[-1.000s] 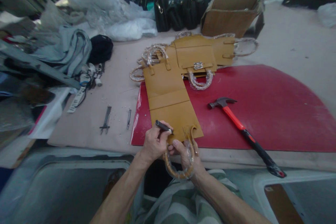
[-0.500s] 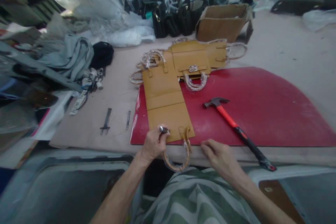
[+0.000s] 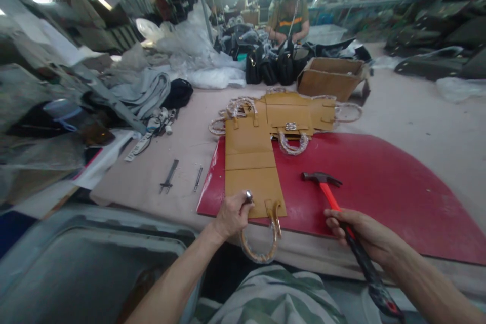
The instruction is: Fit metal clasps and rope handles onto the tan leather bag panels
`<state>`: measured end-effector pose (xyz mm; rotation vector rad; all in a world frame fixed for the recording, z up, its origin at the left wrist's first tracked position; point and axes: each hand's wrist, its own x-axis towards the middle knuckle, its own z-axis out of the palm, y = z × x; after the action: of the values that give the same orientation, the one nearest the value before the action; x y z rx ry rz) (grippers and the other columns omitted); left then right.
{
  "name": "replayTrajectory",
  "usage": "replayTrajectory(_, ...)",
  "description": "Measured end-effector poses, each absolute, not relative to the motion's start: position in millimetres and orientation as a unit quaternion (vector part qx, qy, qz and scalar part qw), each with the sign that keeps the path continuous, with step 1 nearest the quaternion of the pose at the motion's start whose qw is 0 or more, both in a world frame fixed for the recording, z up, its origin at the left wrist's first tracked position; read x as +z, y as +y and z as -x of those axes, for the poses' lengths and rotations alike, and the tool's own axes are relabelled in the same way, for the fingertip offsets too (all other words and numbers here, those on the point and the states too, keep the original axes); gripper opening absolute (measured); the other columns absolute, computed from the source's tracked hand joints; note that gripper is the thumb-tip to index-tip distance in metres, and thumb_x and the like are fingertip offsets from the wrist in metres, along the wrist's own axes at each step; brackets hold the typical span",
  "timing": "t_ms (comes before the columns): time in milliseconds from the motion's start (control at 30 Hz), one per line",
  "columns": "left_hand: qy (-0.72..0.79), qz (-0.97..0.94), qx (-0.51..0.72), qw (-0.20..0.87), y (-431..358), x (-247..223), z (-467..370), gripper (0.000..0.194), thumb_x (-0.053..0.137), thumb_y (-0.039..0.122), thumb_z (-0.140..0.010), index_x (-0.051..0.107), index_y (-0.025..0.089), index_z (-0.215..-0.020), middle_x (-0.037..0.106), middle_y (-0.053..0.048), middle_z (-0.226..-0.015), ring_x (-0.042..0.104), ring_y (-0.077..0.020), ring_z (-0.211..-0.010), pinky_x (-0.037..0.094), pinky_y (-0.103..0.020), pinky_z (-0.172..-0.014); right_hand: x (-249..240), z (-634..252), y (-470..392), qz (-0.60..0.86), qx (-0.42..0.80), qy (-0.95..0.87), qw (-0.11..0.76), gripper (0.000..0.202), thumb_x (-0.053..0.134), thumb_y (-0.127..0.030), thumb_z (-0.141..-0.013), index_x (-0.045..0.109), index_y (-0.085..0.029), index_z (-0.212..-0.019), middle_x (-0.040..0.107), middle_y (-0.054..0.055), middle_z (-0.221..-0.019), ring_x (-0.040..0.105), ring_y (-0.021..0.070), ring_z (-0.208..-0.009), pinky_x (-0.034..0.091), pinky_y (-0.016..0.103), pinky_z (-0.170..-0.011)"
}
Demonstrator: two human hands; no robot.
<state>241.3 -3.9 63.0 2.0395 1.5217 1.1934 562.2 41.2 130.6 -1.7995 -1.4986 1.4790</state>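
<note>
My left hand (image 3: 232, 216) is closed around a short metal punch (image 3: 248, 196), its round shiny end up, over the near end of a tan leather bag panel (image 3: 252, 162). The punch's lower tip is hidden by my fingers. A plastic-wrapped handle (image 3: 260, 257) at that end hangs past the table edge. My right hand (image 3: 357, 233) is closed around the red and black handle of a claw hammer (image 3: 329, 193). The hammer's head is over the red mat (image 3: 387, 182), to the right of the panel; whether it touches the mat I cannot tell.
More tan bag pieces (image 3: 288, 109) with wrapped handles lie beyond. Two slim metal tools, a forked one (image 3: 169, 177) and a thin rod (image 3: 198, 179), lie left of the mat. Further back are a cardboard box (image 3: 330, 78), black bags (image 3: 269, 66) and a person (image 3: 292, 23).
My right hand has moved from the table edge rightward onto the hammer handle and closed on it. My left hand keeps the punch at the panel. The view has tilted up.
</note>
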Motion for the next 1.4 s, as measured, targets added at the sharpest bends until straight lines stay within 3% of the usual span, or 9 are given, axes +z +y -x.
replayTrajectory(133,0.526,-0.716,0.430,0.164,-2.7,62.1,-241.4,0.013,0.055,0.013,-0.086,0.059,0.020,-0.096,0.072,-0.006,-0.083,0.073,-0.0196,-0.078,0.058,-0.030,-0.073,164.8,-533.9,17.6,0.612,0.612,-0.442,0.235,0.036,0.051,-0.059,-0.080,0.039,-0.027,-0.070,0.033,-0.008,-0.057,0.024,0.0087,-0.039,0.025,0.023,-0.035)
replayTrajectory(233,0.527,-0.716,0.426,0.165,-3.0,63.3,-241.2,0.011,0.056,0.014,-0.087,0.059,0.020,-0.095,0.072,-0.005,-0.083,0.072,-0.0193,-0.077,0.057,-0.029,-0.071,197.9,-512.2,6.8,0.577,0.490,-0.593,0.274,0.047,0.043,-0.068,-0.090,0.043,-0.025,-0.069,0.039,-0.005,-0.055,0.034,0.0101,-0.039,0.025,0.024,-0.037)
replayTrajectory(433,0.536,-0.722,0.418,0.123,-1.5,58.5,-242.6,0.010,0.056,0.014,-0.085,0.063,0.020,-0.090,0.072,-0.007,-0.078,0.071,-0.0216,-0.071,0.055,-0.030,-0.064,216.9,-488.3,6.4,0.377,0.096,-0.891,0.235,0.030,0.037,-0.035,-0.100,0.049,-0.025,-0.075,0.050,-0.002,-0.050,0.037,0.0126,-0.037,0.016,0.032,-0.044)
replayTrajectory(533,0.541,-0.718,0.422,0.112,-1.1,54.9,-243.4,0.010,0.057,0.015,-0.084,0.064,0.021,-0.089,0.072,-0.007,-0.076,0.071,-0.0220,-0.070,0.055,-0.030,-0.062,224.3,-484.7,4.1,0.342,0.060,-0.922,0.173,0.029,0.037,-0.033,-0.100,0.048,-0.026,-0.074,0.050,-0.002,-0.049,0.035,0.0133,-0.035,0.013,0.034,-0.045)
replayTrajectory(700,0.534,-0.721,0.419,0.143,-3.4,58.3,-242.5,0.008,0.055,0.016,-0.088,0.060,0.020,-0.093,0.072,-0.006,-0.083,0.071,-0.0205,-0.077,0.056,-0.030,-0.071,236.5,-482.3,-1.6,0.387,0.054,-0.859,0.331,0.025,0.035,-0.031,-0.102,0.045,-0.027,-0.079,0.051,-0.001,-0.053,0.043,0.0138,-0.040,0.025,0.029,-0.045)
replayTrajectory(867,0.541,-0.715,0.411,0.166,-4.1,62.2,-241.2,0.009,0.055,0.016,-0.087,0.060,0.020,-0.093,0.070,-0.004,-0.078,0.069,-0.0185,-0.071,0.053,-0.027,-0.064,211.7,-499.3,7.8,0.382,0.041,-0.912,0.147,0.024,0.039,-0.032,-0.099,0.048,-0.025,-0.077,0.048,-0.003,-0.048,0.037,0.0144,-0.036,0.012,0.034,-0.048)
replayTrajectory(1133,0.530,-0.723,0.416,0.154,-3.6,65.5,-243.3,0.010,0.055,0.014,-0.088,0.058,0.021,-0.094,0.070,-0.005,-0.082,0.071,-0.0203,-0.077,0.056,-0.029,-0.069,141.6,-565.3,47.2,0.585,0.250,-0.766,0.093,0.036,0.033,-0.050,-0.093,0.041,-0.027,-0.067,0.052,0.002,-0.055,0.051,0.0193,-0.049,0.034,0.031,-0.050)
replayTrajectory(1233,0.526,-0.734,0.402,0.149,-3.3,71.2,-242.9,0.009,0.055,0.014,-0.088,0.057,0.021,-0.093,0.069,-0.005,-0.083,0.070,-0.0205,-0.078,0.056,-0.029,-0.070,112.8,-577.9,55.1,0.615,0.111,-0.773,0.107,0.027,0.037,-0.043,-0.092,0.046,-0.027,-0.073,0.057,0.008,-0.059,0.055,0.0255,-0.052,0.035,0.036,-0.050)
replayTrajectory(1400,0.502,-0.757,0.388,0.155,-5.1,78.8,-245.0,0.011,0.054,0.016,-0.090,0.059,0.020,-0.099,0.070,-0.006,-0.089,0.069,-0.0193,-0.083,0.056,-0.029,-0.074,95.0,-529.8,46.3,0.500,-0.060,-0.836,0.217,0.030,0.042,-0.037,-0.098,0.060,-0.016,-0.108,0.064,0.023,-0.113,0.062,0.0350,-0.099,0.050,0.047,-0.080)
